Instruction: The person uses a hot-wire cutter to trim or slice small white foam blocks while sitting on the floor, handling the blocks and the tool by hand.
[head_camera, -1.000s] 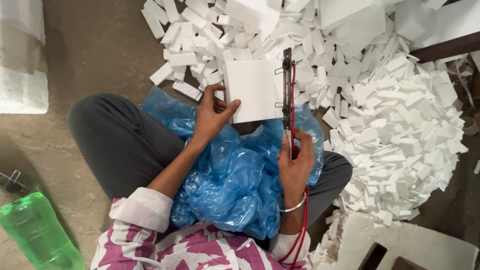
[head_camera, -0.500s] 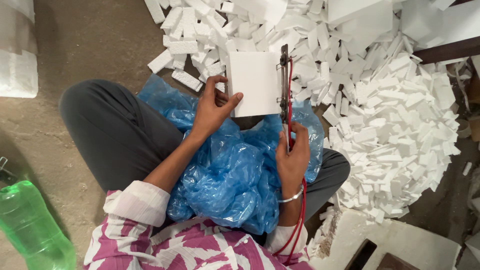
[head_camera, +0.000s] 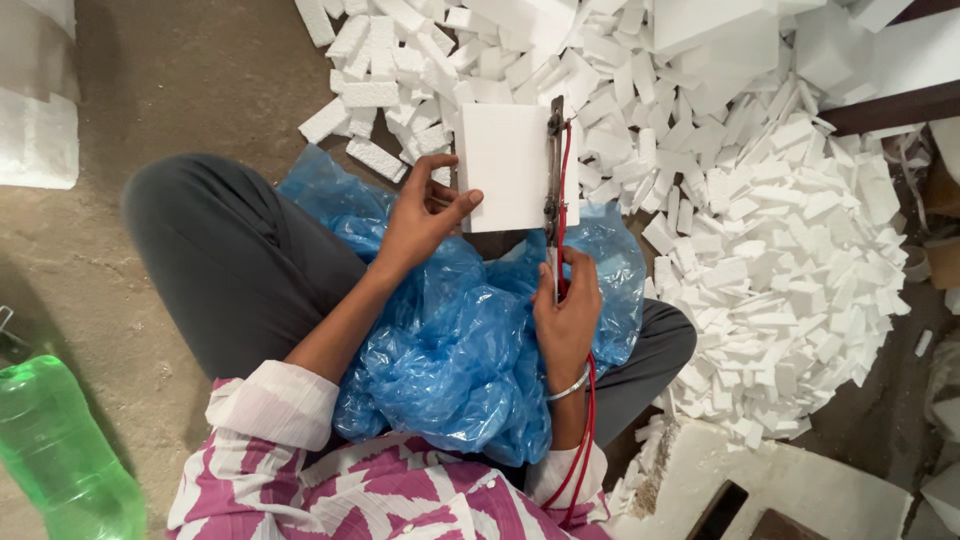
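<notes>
While pressed against the cutter frame (head_camera: 553, 170) by the left hand (head_camera: 420, 215), white foam sheet (head_camera: 505, 165) now slightly higher and more upright than half a second ago, its right edge touching the frame. Probably another slice going through, judged from this small shift. Left hand fingers closed on the sheet's lower left corner, thumb on top. Right hand (head_camera: 567, 310) below the frame, wrapped tight round its handle, red wires (head_camera: 580, 420) running down past the wrist. Counted: one sheet in hand, one cutter frame, two red wires, one blue plastic bag (head_camera: 450, 350) on the lap under the frame, one green bottle (head_camera: 60, 450) far left of it. Cut foam pieces (head_camera: 790, 260) right of the frame too many to count.
</notes>
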